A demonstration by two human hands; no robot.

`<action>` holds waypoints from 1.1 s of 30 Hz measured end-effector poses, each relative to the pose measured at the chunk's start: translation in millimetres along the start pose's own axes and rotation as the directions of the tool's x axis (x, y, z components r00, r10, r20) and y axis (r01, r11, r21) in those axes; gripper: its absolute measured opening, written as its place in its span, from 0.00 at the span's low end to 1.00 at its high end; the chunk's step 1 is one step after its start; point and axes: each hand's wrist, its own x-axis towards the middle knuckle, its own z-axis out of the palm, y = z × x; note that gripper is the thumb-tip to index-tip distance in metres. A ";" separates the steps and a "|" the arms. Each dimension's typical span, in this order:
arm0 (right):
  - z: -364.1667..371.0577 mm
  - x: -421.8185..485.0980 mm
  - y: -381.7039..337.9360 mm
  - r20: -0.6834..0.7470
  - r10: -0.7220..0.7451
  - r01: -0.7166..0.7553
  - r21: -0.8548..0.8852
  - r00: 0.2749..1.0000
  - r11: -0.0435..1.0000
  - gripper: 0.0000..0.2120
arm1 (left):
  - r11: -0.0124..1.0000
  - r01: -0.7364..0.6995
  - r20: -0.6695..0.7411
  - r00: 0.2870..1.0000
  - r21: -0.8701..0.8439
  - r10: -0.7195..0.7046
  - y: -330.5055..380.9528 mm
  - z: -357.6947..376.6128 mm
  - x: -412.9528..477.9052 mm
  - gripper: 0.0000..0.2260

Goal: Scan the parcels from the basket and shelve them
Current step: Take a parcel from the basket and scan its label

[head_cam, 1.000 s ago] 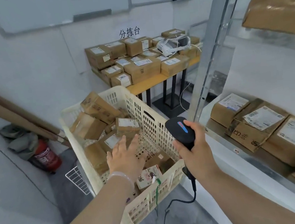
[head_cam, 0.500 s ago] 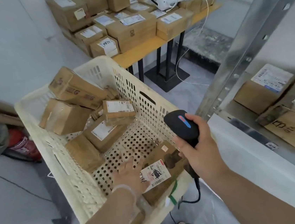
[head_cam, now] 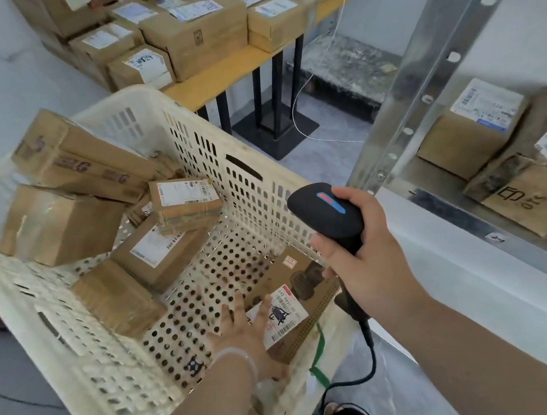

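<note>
Basket (head_cam: 244, 176) holds loose cartons. Left hand (head_cam: 241, 330), fingers straight & spread, is at the flat labelled parcel (head_cam: 303, 272) in the basket's near-right corner. Prob. light, stiff card; take by long edges, label up. Right hand (head_cam: 370, 257) grips scanner (head_cam: 325, 211).

Illumination is bright, even and diffuse; no single source is identifiable. Shadows are soft: the piled parcels (head_cam: 176, 201) beyond the left hand (head_cam: 242, 333) cast only weak shade on the basket (head_cam: 130, 95) floor, and a darker shadow lies beneath the table (head_cam: 216, 80) beyond both hands. The scanner (head_cam: 325, 211) in the right hand (head_cam: 370, 257) carries a dull highlight on its top. The metal upright (head_cam: 445, 51) above the right hand shows pale glare. The taped parcel (head_cam: 59, 225) left of the left hand shows sheen. Left-hand fingers (head_cam: 241, 308) are motion-blurred, as is the basket rim below that wrist. Shelf parcels (head_cam: 471, 130) right of the right hand are smeared. Straight lines lean and bow toward the frame edges.
</note>
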 end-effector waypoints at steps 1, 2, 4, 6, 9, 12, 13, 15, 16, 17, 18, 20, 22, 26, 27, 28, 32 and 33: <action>0.6 -0.2 -0.6 -0.005 0.000 0.000 -0.002 1.000 1.000 0.27 | 1.000 -0.002 -0.006 1.000 -0.002 0.002 0.1 -0.8 -0.5 0.60; 0.7 -0.8 -1.5 -0.008 -0.001 0.001 -0.005 1.000 1.000 0.27 | 1.000 -0.006 -0.016 1.000 0.000 0.006 -0.3 -1.7 -1.7 0.60; 0.4 -2.5 -5.0 -0.010 -0.002 0.002 -0.011 1.000 1.000 0.27 | 1.000 -0.013 -0.041 0.999 -0.007 0.012 -3.1 -3.6 -5.3 0.61; -0.5 -4.9 -10.0 -0.025 0.000 0.000 -0.006 1.000 1.000 0.28 | 1.000 -0.017 -0.068 0.998 -0.014 0.016 -7.9 -6.3 -9.9 0.60; -1.9 -9.1 -17.7 -0.061 0.014 -0.014 0.008 0.998 1.000 0.28 | 1.000 -0.021 -0.088 0.996 -0.007 0.020 -18.0 -16.2 -20.0 0.59; -3.7 -17.0 -29.3 -0.069 0.033 -0.033 0.006 0.997 0.999 0.28 | 1.000 -0.019 -0.123 0.992 0.006 0.020 -30.4 -31.7 -36.5 0.60; -4.1 -20.2 -34.9 -0.072 0.038 -0.038 0.006 0.997 0.999 0.28 | 1.000 -0.011 -0.157 0.988 0.009 0.012 -34.8 -38.0 -43.0 0.60; -4.5 -26.1 -47.5 -0.083 0.043 -0.043 0.008 0.996 0.999 0.29 | 1.000 0.003 -0.240 0.971 0.008 -0.001 -42.5 -52.3 -57.1 0.60; -4.5 -28.8 -54.2 -0.089 0.042 -0.041 0.009 0.995 0.999 0.29 | 1.000 0.002 -0.276 0.961 -0.001 -0.002 -45.7 -60.6 -65.0 0.60; -4.6 -31.4 -61.0 -0.095 0.037 -0.036 0.011 0.995 0.999 0.28 | 1.000 -0.004 -0.307 0.952 -0.010 0.001 -48.8 -69.8 -73.3 0.60; -4.9 -34.3 -68.5 -0.098 0.029 -0.028 0.013 0.995 1.000 0.28 | 1.000 -0.011 -0.337 0.941 -0.012 0.006 -51.8 -79.2 -82.0 0.60; -6.8 -41.2 -84.7 -0.093 0.005 -0.003 0.018 0.996 1.000 0.28 | 1.000 -0.031 -0.413 0.910 0.007 0.031 -58.2 -98.1 -99.9 0.59; -10.8 -50.2 -99.3 -0.078 -0.032 0.034 0.021 0.996 0.999 0.28 | 0.998 -0.056 -0.486 0.872 0.026 0.061 -64.2 -116.7 -118.2 0.59; -23.4 -75.6 -121.7 -0.054 -0.085 0.086 0.020 0.995 0.996 0.28 | 0.999 -0.051 -0.595 0.802 0.019 0.052 -65.5 -149.8 -157.8 0.59; -28.0 -82.4 -126.2 -0.046 -0.097 0.098 0.014 0.994 0.995 0.28 | 0.999 -0.044 -0.621 0.782 0.019 0.046 -62.9 -156.8 -168.6 0.59; -33.2 -89.4 -130.4 -0.035 -0.111 0.112 0.007 0.993 0.994 0.28 | 0.999 -0.036 -0.650 0.759 0.023 0.042 -59.4 -162.6 -179.7 0.59; -58.3 -117.8 -144.5 0.010 -0.145 0.144 0.025 0.989 0.989 0.28 | 0.999 -0.014 -0.748 0.663 0.036 0.036 -42.6 -179.2 -225.1 0.58; -65.7 -126.1 -147.3 0.015 -0.154 0.154 0.032 0.988 0.988 0.28 | 0.999 -0.013 -0.763 0.645 0.032 0.033 -37.3 -181.2 -237.7 0.59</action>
